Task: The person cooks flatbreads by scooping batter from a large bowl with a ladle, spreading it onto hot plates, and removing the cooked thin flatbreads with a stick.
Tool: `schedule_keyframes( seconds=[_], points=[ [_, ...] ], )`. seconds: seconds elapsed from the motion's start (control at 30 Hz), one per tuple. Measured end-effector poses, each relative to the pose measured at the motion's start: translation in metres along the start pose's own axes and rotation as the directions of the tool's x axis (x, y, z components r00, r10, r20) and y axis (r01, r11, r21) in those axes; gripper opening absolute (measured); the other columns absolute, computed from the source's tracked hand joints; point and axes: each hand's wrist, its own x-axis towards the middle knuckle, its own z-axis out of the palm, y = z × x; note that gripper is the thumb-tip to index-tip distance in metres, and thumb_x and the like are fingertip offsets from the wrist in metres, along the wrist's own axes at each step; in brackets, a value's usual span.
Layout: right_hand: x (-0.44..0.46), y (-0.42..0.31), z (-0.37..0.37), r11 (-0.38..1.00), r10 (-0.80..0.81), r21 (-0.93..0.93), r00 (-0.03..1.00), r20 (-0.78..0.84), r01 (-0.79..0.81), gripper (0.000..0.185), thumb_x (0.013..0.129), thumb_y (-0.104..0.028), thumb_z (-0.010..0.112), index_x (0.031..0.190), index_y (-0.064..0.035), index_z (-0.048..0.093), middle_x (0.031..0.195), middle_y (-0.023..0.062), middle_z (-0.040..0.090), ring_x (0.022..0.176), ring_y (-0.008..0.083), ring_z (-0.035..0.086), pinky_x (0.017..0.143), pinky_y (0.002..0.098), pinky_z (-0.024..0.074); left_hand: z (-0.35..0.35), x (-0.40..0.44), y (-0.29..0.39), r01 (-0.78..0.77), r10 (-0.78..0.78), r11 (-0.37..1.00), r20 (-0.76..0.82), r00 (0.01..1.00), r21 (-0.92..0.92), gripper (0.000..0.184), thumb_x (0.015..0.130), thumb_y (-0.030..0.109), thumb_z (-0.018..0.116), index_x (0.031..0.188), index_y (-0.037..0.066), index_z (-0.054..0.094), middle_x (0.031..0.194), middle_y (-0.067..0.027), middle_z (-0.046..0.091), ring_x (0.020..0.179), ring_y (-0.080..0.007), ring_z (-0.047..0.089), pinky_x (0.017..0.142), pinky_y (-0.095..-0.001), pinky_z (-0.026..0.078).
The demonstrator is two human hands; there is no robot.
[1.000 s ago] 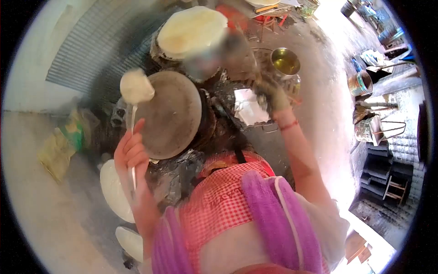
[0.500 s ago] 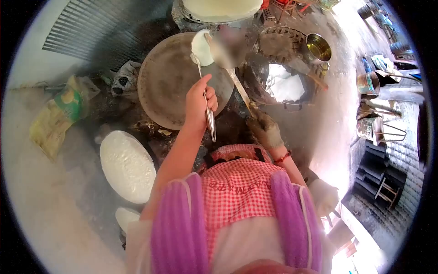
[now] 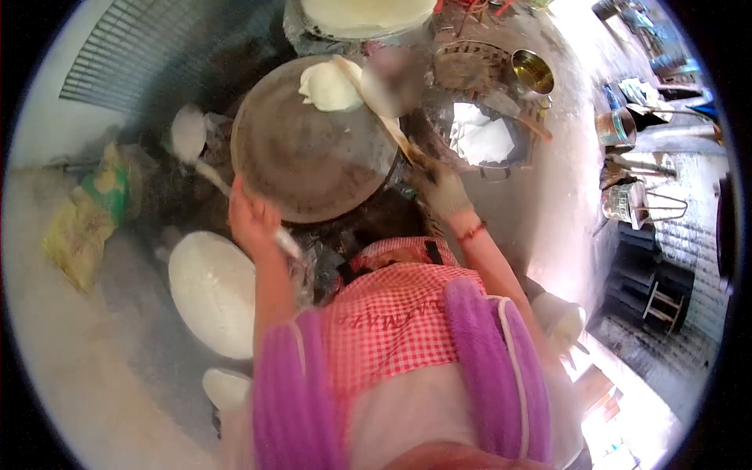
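My left hand is closed around the handle of a ladle, whose whitish bowl hangs past the left rim of a round flat griddle. A white blob of batter lies on the griddle near its far edge. My right hand, in a stained glove, grips a long wooden spatula. The spatula slants over the griddle's right side, its far end touching or just beside the batter. Below my left forearm stands a wide basin of white batter.
Right of the griddle, a dark pan holds folded white sheets. A metal pot of yellowish liquid sits behind it. Another round pale surface is at the far edge. A yellow-green sack lies left; a smaller white bowl is nearby.
My left hand has swung the ladle left, from over the batter to beyond the griddle's rim. The batter now lies on the griddle as a blob. The spatula has shifted slightly up and left.
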Motion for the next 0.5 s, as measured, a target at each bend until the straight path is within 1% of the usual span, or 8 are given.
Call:
schedule_keyframes(
  seconds=[0.07,0.13,0.23,0.27,0.33,0.4,0.47,0.5],
  points=[
    [0.002,0.067,0.029,0.924,-0.377,-0.071,0.859,-0.348,0.377,0.042,0.088,-0.025,0.062,0.125,-0.0075,0.057,0.102,0.0218,0.066,0.094,0.0361,0.065,0.08,0.0408,0.0519,-0.005,-0.035,0.015,-0.019,0.019,0.996,0.001,1.0,0.09,0.043,0.101,0.032,0.039,0.135,0.006,0.045,0.048,0.0059,0.031,0.032,-0.0054,0.022,0.03,-0.0232,0.021],
    [0.001,0.064,0.058,0.949,-0.315,-0.053,0.916,-0.249,0.311,0.042,0.088,-0.025,0.061,0.125,-0.0062,0.056,0.103,0.0214,0.066,0.098,0.0347,0.064,0.082,0.039,0.0509,-0.006,-0.046,0.009,0.087,-0.087,0.994,-0.004,0.996,0.067,0.04,0.102,0.03,0.04,0.134,0.007,0.046,0.049,0.0053,0.031,0.033,-0.0057,0.023,0.031,-0.024,0.022],
    [0.013,0.012,0.053,0.978,-0.174,-0.131,0.979,-0.103,0.16,0.044,0.089,-0.027,0.061,0.126,-0.0047,0.055,0.101,0.0199,0.067,0.096,0.0315,0.066,0.082,0.0378,0.0505,0.015,-0.027,0.0,0.336,-0.399,0.884,0.152,0.904,0.325,0.039,0.101,0.023,0.043,0.137,0.007,0.041,0.057,0.0052,0.028,0.039,-0.0051,0.027,0.035,-0.0234,0.025],
    [0.017,0.004,0.05,0.98,-0.13,-0.16,0.99,-0.053,0.12,0.045,0.089,-0.027,0.061,0.127,-0.0043,0.055,0.1,0.0194,0.067,0.095,0.0304,0.066,0.082,0.0374,0.0504,0.036,-0.017,0.002,0.309,-0.405,0.879,0.228,0.885,0.363,0.04,0.1,0.02,0.043,0.138,0.007,0.04,0.059,0.0046,0.031,0.042,-0.0048,0.028,0.037,-0.0225,0.025],
    [0.024,0.023,0.038,0.957,-0.255,0.11,0.958,-0.132,0.27,0.047,0.089,-0.029,0.062,0.126,-0.0025,0.055,0.095,0.0174,0.068,0.085,0.025,0.067,0.077,0.0375,0.0506,0.084,-0.001,0.016,0.246,-0.417,0.864,0.353,0.838,0.439,0.042,0.098,0.016,0.044,0.139,0.007,0.038,0.063,0.0043,0.035,0.045,-0.0043,0.03,0.04,-0.0218,0.025],
    [0.004,0.013,0.029,0.989,-0.127,0.057,0.987,-0.103,0.133,0.048,0.088,-0.029,0.064,0.126,-0.0017,0.055,0.095,0.0173,0.069,0.084,0.022,0.066,0.076,0.0362,0.0509,0.14,0.015,0.034,0.142,-0.4,0.862,0.481,0.78,0.487,0.042,0.096,0.014,0.046,0.137,0.007,0.04,0.065,0.0044,0.038,0.046,-0.0042,0.031,0.04,-0.022,0.025],
    [0.004,0.032,0.053,0.935,0.084,0.346,0.996,-0.011,-0.075,0.048,0.086,-0.03,0.066,0.125,-0.0025,0.057,0.096,0.0174,0.068,0.082,0.0214,0.067,0.076,0.0344,0.0516,0.191,0.033,0.038,0.013,-0.376,0.852,0.595,0.71,0.524,0.04,0.095,0.013,0.047,0.133,0.005,0.043,0.065,0.0041,0.039,0.046,-0.0043,0.032,0.041,-0.022,0.025],
    [0.014,0.041,0.07,0.961,-0.08,0.258,0.991,-0.105,0.105,0.05,0.085,-0.03,0.067,0.125,-0.0032,0.057,0.097,0.0178,0.068,0.082,0.0223,0.067,0.077,0.0338,0.0517,0.217,0.045,0.036,-0.055,-0.37,0.837,0.639,0.675,0.544,0.038,0.094,0.014,0.047,0.13,0.005,0.045,0.064,0.004,0.039,0.046,-0.0044,0.033,0.041,-0.022,0.026]
  ],
)
